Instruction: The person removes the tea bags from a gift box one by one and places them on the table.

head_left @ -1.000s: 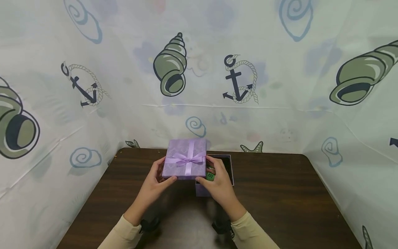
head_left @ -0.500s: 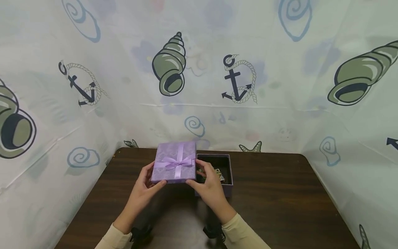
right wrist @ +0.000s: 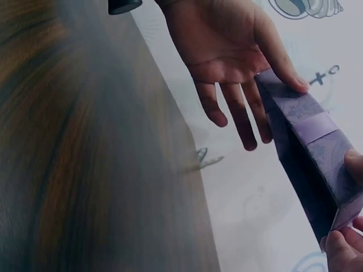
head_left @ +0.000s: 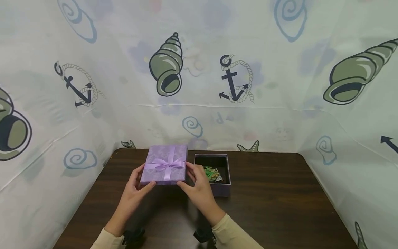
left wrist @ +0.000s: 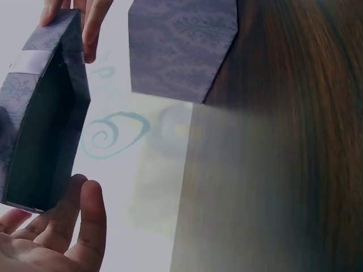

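A purple gift box lid [head_left: 155, 177] with a lilac ribbon and bow is held up above the table. My left hand [head_left: 132, 192] grips its left side, and my right hand [head_left: 200, 190] grips its right side, thumbs at the near edge. Both wrist views show the lid's dark hollow underside. Just right of my right hand stands the box base [head_left: 220, 190], uncovered, with a dark inside. Green printed pieces [head_left: 212, 174] and a pale one lie in it, partly hidden by the rim and my hand.
The box stands on a dark brown wooden table [head_left: 264, 207]. Behind and at both sides hangs a white cloth [head_left: 273, 128] printed with shells and anchors, right along the table's edges.
Both hands have moved the lid left and slightly down, away from over the box base. More of the base and the green pieces inside now shows.
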Demonstrator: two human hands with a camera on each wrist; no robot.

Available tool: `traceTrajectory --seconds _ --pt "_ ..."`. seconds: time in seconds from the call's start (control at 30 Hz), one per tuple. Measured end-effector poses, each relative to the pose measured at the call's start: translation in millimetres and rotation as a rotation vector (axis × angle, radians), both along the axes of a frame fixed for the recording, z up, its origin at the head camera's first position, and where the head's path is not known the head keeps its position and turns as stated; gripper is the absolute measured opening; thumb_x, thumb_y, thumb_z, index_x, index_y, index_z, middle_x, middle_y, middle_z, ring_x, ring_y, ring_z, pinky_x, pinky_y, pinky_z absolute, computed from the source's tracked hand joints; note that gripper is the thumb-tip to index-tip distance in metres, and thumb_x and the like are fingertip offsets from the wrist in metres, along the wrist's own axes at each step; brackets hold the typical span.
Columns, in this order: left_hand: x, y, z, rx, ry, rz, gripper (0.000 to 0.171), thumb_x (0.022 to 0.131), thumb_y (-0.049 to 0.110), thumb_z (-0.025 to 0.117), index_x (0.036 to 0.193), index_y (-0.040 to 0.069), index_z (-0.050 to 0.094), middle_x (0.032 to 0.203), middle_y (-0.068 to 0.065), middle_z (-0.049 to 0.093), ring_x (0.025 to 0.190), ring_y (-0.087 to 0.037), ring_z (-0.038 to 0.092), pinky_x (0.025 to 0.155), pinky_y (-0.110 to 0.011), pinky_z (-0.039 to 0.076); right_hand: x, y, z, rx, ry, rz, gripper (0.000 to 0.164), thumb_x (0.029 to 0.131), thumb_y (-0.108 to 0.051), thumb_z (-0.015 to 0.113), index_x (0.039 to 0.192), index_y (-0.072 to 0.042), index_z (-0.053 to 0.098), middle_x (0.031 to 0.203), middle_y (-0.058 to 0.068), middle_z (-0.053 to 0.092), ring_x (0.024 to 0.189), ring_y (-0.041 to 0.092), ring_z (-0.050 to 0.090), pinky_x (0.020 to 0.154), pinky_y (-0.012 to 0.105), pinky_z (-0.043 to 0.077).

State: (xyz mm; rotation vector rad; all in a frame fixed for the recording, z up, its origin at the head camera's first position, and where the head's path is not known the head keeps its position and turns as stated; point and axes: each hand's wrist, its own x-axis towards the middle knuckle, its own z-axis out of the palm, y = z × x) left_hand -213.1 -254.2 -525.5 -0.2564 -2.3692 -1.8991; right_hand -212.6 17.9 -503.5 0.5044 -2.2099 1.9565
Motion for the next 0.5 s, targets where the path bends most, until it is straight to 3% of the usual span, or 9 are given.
traceTrajectory --seconds 0.3,0.5 --pt "5.1 -17.6 -8.6 0.036 0.022 0.027 0.077 0.105 0.009 0.072 0.171 0.014 0.031 0.157 0.003 0.051 0.132 0.005 0.059 0.103 -0.011 0.051 3.5 -13.2 -7.8 -0.051 -0.037 0.042 0.06 0.094 -0.003 0.084 0.147 -0.005 0.057 0.151 0.015 0.056 0.148 0.03 0.059 0.12 0.036 0.048" --pt "6.1 -28.6 -14.0 0.067 -0.001 0.027 0.073 0.106 0.007 0.071 0.169 0.008 0.033 0.146 0.011 0.058 0.122 0.0 0.065 0.098 -0.017 0.058 7.3 -14.8 -20.6 -0.101 -0.051 0.167 0.058 0.101 -0.003 0.076 0.154 -0.005 0.051 0.164 0.014 0.049 0.157 0.029 0.049 0.125 0.041 0.044"
